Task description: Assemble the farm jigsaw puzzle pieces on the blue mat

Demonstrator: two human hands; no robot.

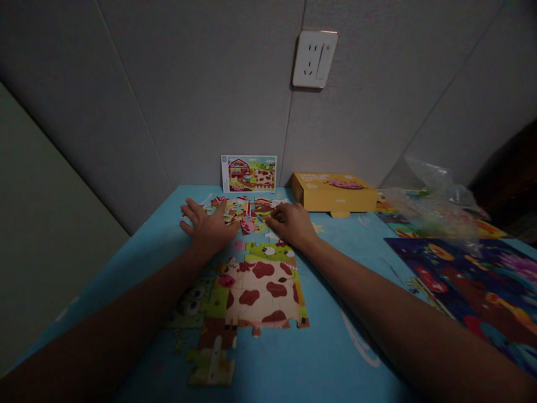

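My left hand [210, 226] rests with fingers spread at the left side of a heap of loose puzzle pieces [248, 210]. On the heap's right side, my right hand [293, 223] is closed, thumb and fingers pinched on a puzzle piece [267, 217] that they partly cover. Nearer to me lies a partly joined cow puzzle [264, 285], with a white, brown-spotted cow body, a green strip along its far edge and an arm of pieces reaching down at the lower left. My left forearm passes close to its left side.
A farm picture card [249, 174] leans on the wall behind the heap. Right of it sits a yellow box [335, 193]. Farther right are a clear plastic bag [440, 204] and a dark blue picture puzzle [470, 291]. A patterned blue cloth [335, 347] covers the table; a socket [315, 59] is above.
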